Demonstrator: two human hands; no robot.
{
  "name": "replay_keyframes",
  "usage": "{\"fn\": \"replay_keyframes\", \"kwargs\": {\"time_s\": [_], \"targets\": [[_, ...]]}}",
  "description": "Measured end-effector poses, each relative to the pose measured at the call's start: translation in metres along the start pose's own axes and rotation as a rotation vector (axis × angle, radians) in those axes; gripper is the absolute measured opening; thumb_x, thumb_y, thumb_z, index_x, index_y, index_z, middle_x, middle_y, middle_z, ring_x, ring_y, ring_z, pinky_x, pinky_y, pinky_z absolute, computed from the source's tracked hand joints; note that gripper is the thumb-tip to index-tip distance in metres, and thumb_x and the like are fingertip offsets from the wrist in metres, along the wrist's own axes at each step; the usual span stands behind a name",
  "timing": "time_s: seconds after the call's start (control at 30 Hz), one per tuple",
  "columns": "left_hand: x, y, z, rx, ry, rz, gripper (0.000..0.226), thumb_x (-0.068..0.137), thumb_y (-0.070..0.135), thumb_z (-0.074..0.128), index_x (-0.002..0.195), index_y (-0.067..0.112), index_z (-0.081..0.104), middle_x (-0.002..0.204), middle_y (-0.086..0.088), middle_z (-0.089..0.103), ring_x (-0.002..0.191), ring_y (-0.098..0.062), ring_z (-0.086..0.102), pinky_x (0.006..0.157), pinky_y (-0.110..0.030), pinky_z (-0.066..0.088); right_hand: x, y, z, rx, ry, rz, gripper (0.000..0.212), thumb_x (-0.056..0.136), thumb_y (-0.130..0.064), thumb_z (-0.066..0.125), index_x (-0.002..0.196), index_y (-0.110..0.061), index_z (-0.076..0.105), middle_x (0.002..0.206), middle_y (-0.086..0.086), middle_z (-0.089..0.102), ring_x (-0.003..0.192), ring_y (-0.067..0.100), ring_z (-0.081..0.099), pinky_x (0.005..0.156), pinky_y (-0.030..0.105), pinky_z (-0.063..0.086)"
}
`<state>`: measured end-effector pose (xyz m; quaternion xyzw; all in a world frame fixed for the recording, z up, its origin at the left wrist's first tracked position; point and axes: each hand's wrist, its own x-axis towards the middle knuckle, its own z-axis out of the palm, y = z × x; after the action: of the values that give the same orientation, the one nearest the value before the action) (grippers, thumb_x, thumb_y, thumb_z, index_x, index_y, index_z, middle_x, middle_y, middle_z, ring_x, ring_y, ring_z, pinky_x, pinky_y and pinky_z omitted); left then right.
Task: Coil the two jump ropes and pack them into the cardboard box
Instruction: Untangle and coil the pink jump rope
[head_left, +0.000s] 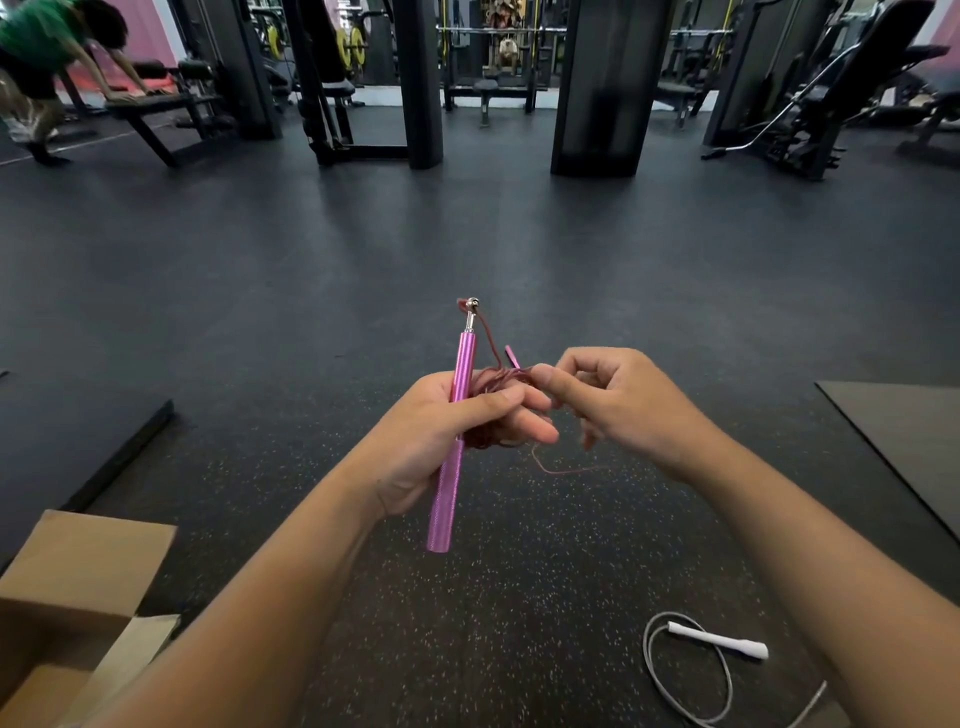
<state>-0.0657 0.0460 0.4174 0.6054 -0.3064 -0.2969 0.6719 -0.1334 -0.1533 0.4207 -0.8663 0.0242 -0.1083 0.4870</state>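
Note:
My left hand (447, 426) grips a pink metal jump-rope handle (453, 457) held nearly upright, with a bundle of thin dark-red cord (491, 382) wound against my fingers. The tip of a second pink handle (512, 357) pokes out behind the bundle. My right hand (618, 400) pinches the cord at the bundle's right side, and a loose strand (561, 470) hangs below. A white jump rope (719, 642) with a white handle lies on the floor at lower right. The open cardboard box (78, 587) stands at lower left.
Dark speckled rubber floor (467, 623) lies under my arms. A raised black mat (78, 457) sits at left and another mat (904, 436) at right. Gym machines, benches and pillars line the far side, where a person (47, 62) leans on a bench.

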Motion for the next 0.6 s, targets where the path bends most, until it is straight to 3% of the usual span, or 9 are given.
{"fn": "replay_keyframes", "kwargs": {"time_s": [0.07, 0.17, 0.3, 0.33, 0.4, 0.47, 0.6], "targets": [[0.000, 0.000, -0.001, 0.004, 0.020, 0.021, 0.026, 0.094, 0.022, 0.061, 0.103, 0.002, 0.074, 0.089, -0.014, 0.079, 0.080, -0.019, 0.072, 0.082, -0.029, 0.058, 0.001, 0.000, 0.002, 0.024, -0.020, -0.013, 0.035, 0.101, -0.037, 0.060, 0.078, -0.011, 0.064, 0.058, -0.003, 0.046, 0.054, 0.015, 0.038, 0.052, 0.026, 0.033], [-0.001, 0.000, 0.001, 0.025, 0.042, 0.036, 0.030, 0.095, 0.026, 0.060, 0.107, 0.001, 0.073, 0.090, -0.014, 0.079, 0.054, -0.012, 0.053, 0.078, -0.034, 0.055, 0.003, 0.000, 0.002, 0.076, -0.024, -0.012, 0.027, 0.106, -0.027, 0.054, 0.087, -0.017, 0.069, 0.066, -0.002, 0.043, 0.060, 0.013, 0.035, 0.058, 0.029, 0.029], [-0.003, 0.002, 0.012, 0.048, 0.020, -0.006, 0.036, 0.095, 0.032, 0.057, 0.103, 0.002, 0.073, 0.075, -0.010, 0.075, 0.045, -0.009, 0.038, 0.066, -0.031, 0.045, 0.005, -0.004, -0.003, 0.201, 0.088, -0.036, 0.011, 0.103, -0.013, 0.056, 0.104, -0.014, 0.067, 0.066, 0.006, 0.055, 0.060, 0.015, 0.042, 0.057, 0.025, 0.036], [-0.004, 0.002, 0.014, 0.063, 0.027, -0.012, 0.035, 0.096, 0.033, 0.056, 0.099, 0.004, 0.074, 0.069, -0.008, 0.072, 0.045, -0.009, 0.038, 0.063, -0.029, 0.042, 0.005, -0.005, -0.004, 0.231, 0.126, -0.039, 0.004, 0.101, -0.014, 0.061, 0.103, -0.011, 0.064, 0.064, 0.006, 0.062, 0.056, 0.016, 0.044, 0.055, 0.024, 0.038], [-0.004, 0.001, 0.017, 0.086, 0.082, -0.005, 0.035, 0.098, 0.035, 0.055, 0.089, 0.009, 0.077, 0.055, -0.005, 0.063, 0.047, -0.012, 0.043, 0.059, -0.025, 0.041, 0.003, -0.004, -0.004, 0.230, 0.191, -0.031, 0.012, 0.097, -0.019, 0.069, 0.099, -0.009, 0.062, 0.063, 0.007, 0.071, 0.050, 0.020, 0.044, 0.049, 0.025, 0.038], [-0.004, 0.000, 0.017, 0.058, 0.150, 0.025, 0.037, 0.098, 0.038, 0.055, 0.082, 0.013, 0.077, 0.050, -0.004, 0.058, 0.054, -0.015, 0.054, 0.066, -0.023, 0.048, 0.002, -0.001, -0.004, 0.150, 0.233, -0.026, 0.019, 0.094, -0.027, 0.073, 0.093, -0.010, 0.064, 0.064, 0.008, 0.074, 0.044, 0.019, 0.038, 0.045, 0.023, 0.034], [-0.002, -0.001, 0.015, -0.053, 0.232, 0.097, 0.030, 0.097, 0.032, 0.058, 0.090, 0.008, 0.076, 0.073, -0.011, 0.076, 0.084, -0.020, 0.074, 0.084, -0.026, 0.056, 0.002, 0.003, -0.003, 0.056, 0.249, -0.048, 0.027, 0.094, -0.033, 0.072, 0.082, -0.010, 0.065, 0.062, 0.007, 0.073, 0.041, 0.006, 0.037, 0.045, 0.019, 0.032]]}}
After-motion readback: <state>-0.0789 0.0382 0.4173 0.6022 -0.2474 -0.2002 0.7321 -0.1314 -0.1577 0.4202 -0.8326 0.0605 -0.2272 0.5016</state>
